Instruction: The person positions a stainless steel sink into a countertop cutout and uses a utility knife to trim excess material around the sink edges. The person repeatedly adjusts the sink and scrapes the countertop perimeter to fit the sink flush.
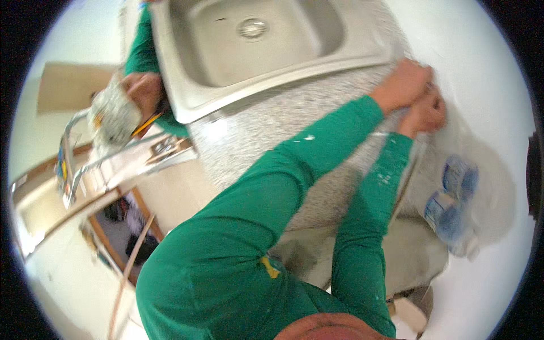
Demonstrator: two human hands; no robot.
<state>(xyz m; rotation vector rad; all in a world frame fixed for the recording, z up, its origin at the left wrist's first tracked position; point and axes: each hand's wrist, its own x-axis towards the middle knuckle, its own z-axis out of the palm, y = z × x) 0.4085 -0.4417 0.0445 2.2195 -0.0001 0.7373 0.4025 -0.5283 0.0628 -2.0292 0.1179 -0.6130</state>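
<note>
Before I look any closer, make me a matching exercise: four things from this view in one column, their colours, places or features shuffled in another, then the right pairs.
Things:
1. Sink
2. Counter
3. Left sleeve
4. Left hand

Descriptions:
A. plain green with a small white mark
B. close beside the right hand
C. metal, with a round drain
D. pale and speckled

Pairs: 1-C, 2-D, 3-A, 4-B
</note>
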